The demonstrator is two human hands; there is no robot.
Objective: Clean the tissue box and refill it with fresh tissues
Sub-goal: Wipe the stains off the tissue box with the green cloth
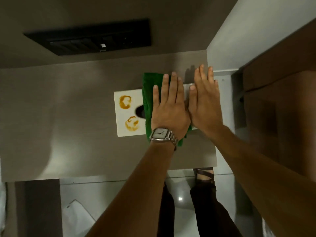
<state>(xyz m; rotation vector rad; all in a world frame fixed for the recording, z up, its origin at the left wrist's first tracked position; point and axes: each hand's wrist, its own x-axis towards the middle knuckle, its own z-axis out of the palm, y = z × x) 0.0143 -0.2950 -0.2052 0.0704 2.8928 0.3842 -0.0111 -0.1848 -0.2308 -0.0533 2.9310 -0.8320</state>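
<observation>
A white tissue box (pixel 128 111) lies flat on the grey tabletop (pixel 68 117), with two orange-brown stains on its left part and a dark slot partly showing. A green cloth (pixel 149 93) is draped across the box's middle. My left hand (pixel 168 106), with a metal watch on the wrist, rests flat on the cloth, fingers spread. My right hand (pixel 204 103) lies flat just to its right, over the box's right part, fingers straight and holding nothing. The right half of the box is hidden under both hands.
A black switch panel (pixel 92 38) is on the wall behind the table. A white wall and brown wooden panel (pixel 280 100) stand close on the right. A white crumpled item (pixel 77 218) lies on the floor below left. My legs (pixel 203 194) stand at the table's front edge.
</observation>
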